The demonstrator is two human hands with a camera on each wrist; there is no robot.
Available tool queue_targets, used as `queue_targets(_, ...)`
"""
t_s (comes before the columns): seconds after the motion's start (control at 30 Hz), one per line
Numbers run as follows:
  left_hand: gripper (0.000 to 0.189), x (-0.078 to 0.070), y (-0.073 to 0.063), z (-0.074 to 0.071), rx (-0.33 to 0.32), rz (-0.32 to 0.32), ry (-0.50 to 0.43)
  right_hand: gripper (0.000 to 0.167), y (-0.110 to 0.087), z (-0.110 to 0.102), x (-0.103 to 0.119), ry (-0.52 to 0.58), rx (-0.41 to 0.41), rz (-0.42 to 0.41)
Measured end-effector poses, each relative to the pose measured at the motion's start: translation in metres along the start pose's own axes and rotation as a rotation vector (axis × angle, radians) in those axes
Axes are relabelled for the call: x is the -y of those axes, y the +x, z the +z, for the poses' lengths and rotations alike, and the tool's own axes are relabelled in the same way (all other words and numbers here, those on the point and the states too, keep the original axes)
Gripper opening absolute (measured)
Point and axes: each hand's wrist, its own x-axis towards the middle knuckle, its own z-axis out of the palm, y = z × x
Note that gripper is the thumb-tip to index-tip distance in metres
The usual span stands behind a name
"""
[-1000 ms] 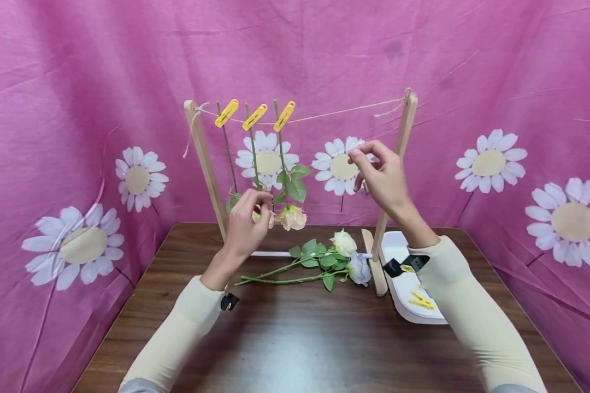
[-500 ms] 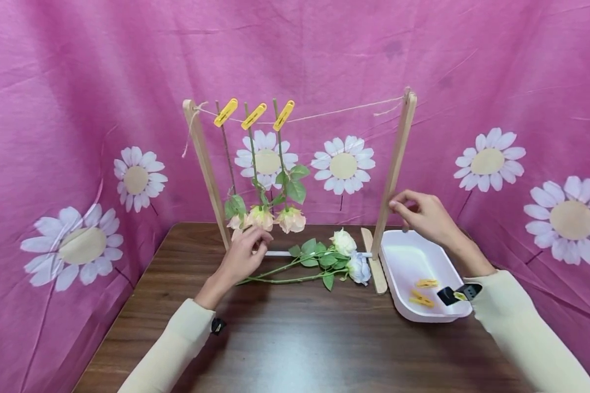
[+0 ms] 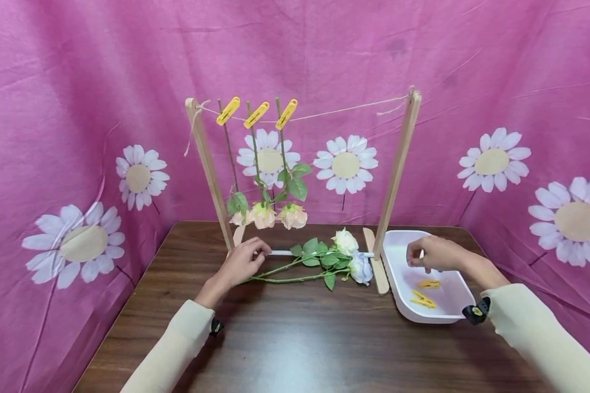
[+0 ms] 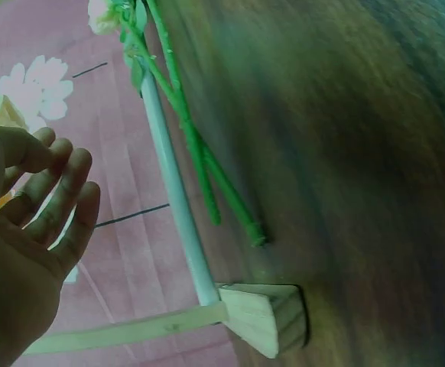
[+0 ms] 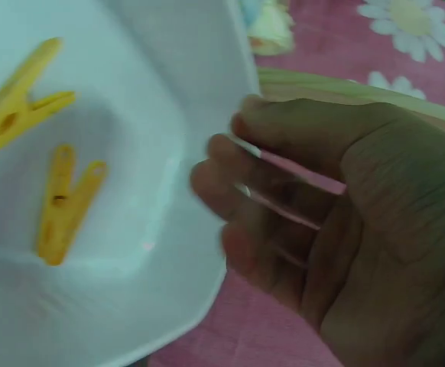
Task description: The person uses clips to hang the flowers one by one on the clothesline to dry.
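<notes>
At the left we saw three peach roses hanging heads-down from the twine, each stem held by a yellow clip; we judged that a bump from below could work one loose. Nearer to us, the left hand held nothing, its fingers loosely bent, just beside the stem ends of a white rose and a pale blue rose lying on the table. Those stems crossed, so we feared that lifting one could drag the other along. Farther right, past the right post, the right hand, empty, fingers bent, well apart from the left, hung over the white tray. Two loose clips lay in its near part; we thought a hurried pinch could fumble one.
</notes>
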Motion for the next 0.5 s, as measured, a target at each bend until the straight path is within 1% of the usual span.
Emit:
queue_targets(0.13,0.016,0.004,-0.002,0.002,0.033,-0.028,0.007,0.01,0.002,0.014,-0.005,0.027,0.104,-0.009)
queue_targets(0.2,0.016,0.005,-0.003,0.003,0.046,-0.041,0.005,0.011,0.003,0.021,-0.007,0.041,0.148,0.003)
queue_targets(0.33,0.017,0.005,-0.003,0.004,0.068,-0.057,0.0,0.017,0.004,0.03,-0.009,0.024,0.215,0.074)
queue_targets(0.5,0.017,0.004,-0.002,0.005,0.09,-0.064,-0.002,0.023,0.004,0.038,-0.01,-0.056,0.256,0.158)
